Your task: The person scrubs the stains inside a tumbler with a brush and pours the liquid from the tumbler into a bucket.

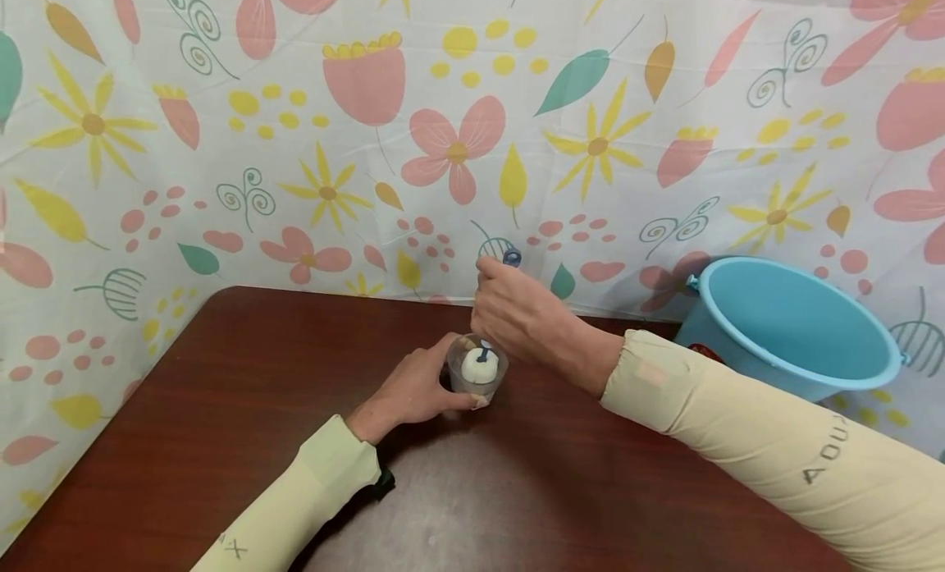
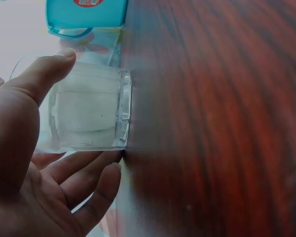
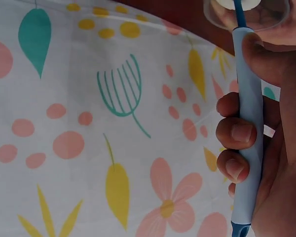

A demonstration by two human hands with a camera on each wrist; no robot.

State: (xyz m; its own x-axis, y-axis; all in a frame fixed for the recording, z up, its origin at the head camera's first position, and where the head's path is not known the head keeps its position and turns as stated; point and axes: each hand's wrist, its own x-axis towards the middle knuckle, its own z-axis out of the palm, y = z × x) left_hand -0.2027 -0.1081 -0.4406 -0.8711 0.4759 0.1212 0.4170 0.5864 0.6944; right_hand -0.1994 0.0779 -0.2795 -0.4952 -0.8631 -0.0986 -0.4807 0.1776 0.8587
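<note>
A clear glass cup (image 1: 478,395) stands on the table, gripped low by my left hand (image 1: 417,383) with the thumb on one side and fingers on the other. In the left wrist view, the glass (image 2: 89,113) has a thick base and a cloudy white look inside. My right hand (image 1: 520,309) holds a cup brush above the glass, fingers wrapped round its light blue handle (image 3: 249,133). The brush runs down steeply, and its white sponge-like head (image 1: 480,367) sits inside the glass. A dark blue stem joins head and handle.
The dark red-brown wooden table (image 1: 184,441) meets a flower-patterned cloth (image 1: 443,88) hanging behind it. A light blue bucket (image 1: 797,326) stands at the right, beyond my right forearm. Pale sleeves cover both forearms.
</note>
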